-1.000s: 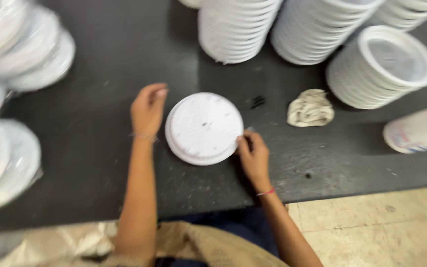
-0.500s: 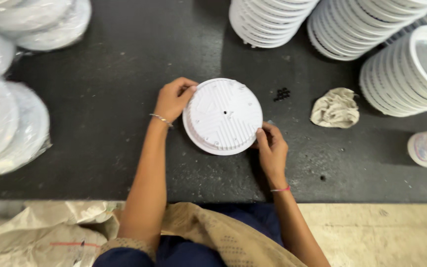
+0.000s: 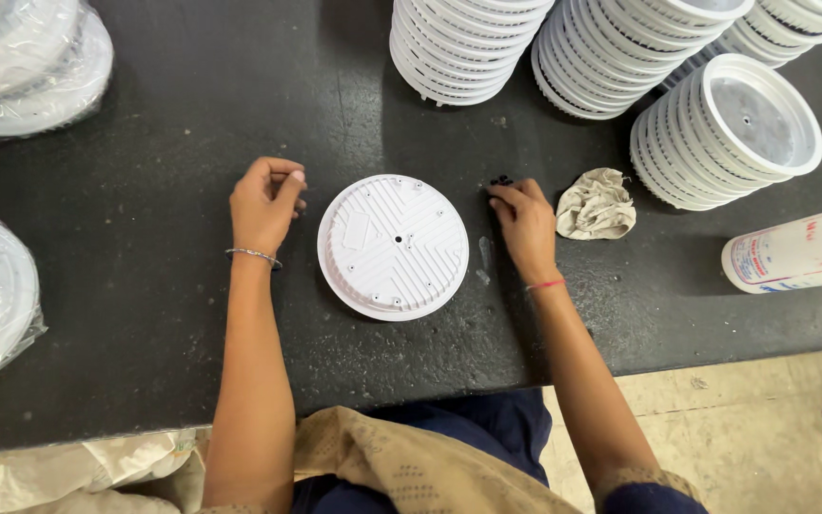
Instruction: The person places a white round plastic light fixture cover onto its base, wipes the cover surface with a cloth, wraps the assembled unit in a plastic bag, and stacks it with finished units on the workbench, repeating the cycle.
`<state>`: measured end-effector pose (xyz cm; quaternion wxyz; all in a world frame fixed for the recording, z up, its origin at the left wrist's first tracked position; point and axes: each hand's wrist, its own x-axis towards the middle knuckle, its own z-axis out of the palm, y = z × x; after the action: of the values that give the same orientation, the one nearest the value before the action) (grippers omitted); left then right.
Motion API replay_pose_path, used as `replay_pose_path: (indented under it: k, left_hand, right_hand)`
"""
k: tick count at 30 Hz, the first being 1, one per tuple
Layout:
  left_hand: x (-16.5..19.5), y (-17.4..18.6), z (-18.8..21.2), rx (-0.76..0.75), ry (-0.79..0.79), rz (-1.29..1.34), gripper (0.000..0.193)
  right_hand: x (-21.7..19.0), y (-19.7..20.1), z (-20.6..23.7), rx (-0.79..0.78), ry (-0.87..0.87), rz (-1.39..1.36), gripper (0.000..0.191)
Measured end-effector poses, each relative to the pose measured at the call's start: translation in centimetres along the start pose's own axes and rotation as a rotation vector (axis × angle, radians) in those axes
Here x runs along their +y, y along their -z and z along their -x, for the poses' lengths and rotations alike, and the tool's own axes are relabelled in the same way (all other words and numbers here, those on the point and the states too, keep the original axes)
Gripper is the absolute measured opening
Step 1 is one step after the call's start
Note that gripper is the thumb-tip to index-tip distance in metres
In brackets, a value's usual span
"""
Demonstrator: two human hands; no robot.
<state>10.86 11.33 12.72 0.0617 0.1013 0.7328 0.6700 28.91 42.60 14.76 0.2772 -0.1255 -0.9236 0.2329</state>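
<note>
While both grips stay empty, the white disc lies between left hand and right hand.

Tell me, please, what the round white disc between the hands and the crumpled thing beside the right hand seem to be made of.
The round white disc looks like moulded plastic with a matt finish: it has raised ribs, small screw holes and an even white colour. It could be painted metal; the view leaves that open. The crumpled rag beside the right hand looks like soft woven cloth, off-white, with folds and creases.
</note>
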Motion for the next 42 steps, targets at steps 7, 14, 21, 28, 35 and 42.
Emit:
replay_pose_path:
  k: [7,14,21,28,35,42]
  left_hand:
    - [-1.2,0.3,-0.3,0.053,-0.096,-0.047,0.007]
    - [-1.4,-0.1,0.1,0.042,-0.106,-0.087,0.006]
    - [-1.4,-0.1,0.3,0.055,-0.083,-0.115,0.006]
    - [-2.6,-0.1,0.0,0.069,-0.192,-0.099,0.007]
    - [-2.6,-0.2,-0.2,0.080,-0.126,-0.110,0.006]
    - [-1.7,0.0,0.0,0.097,-0.102,-0.142,0.006]
  right_hand:
    - [0.4,-0.4,1.3,-0.008,-0.137,-0.097,0.014]
    - [0.4,0.6,2.3,-0.003,-0.219,-0.161,0.018]
    - [0.0,0.5,2.6,-0.002,-0.226,-0.077,0.021]
    - [-2.2,1.3,1.4,-0.004,-0.175,-0.102,0.020]
    - [-10.7,1.4,1.3,-0.245,0.012,-0.320,0.021]
    - [-14.5,0.6,0.8,-0.323,0.066,-0.197,0.020]
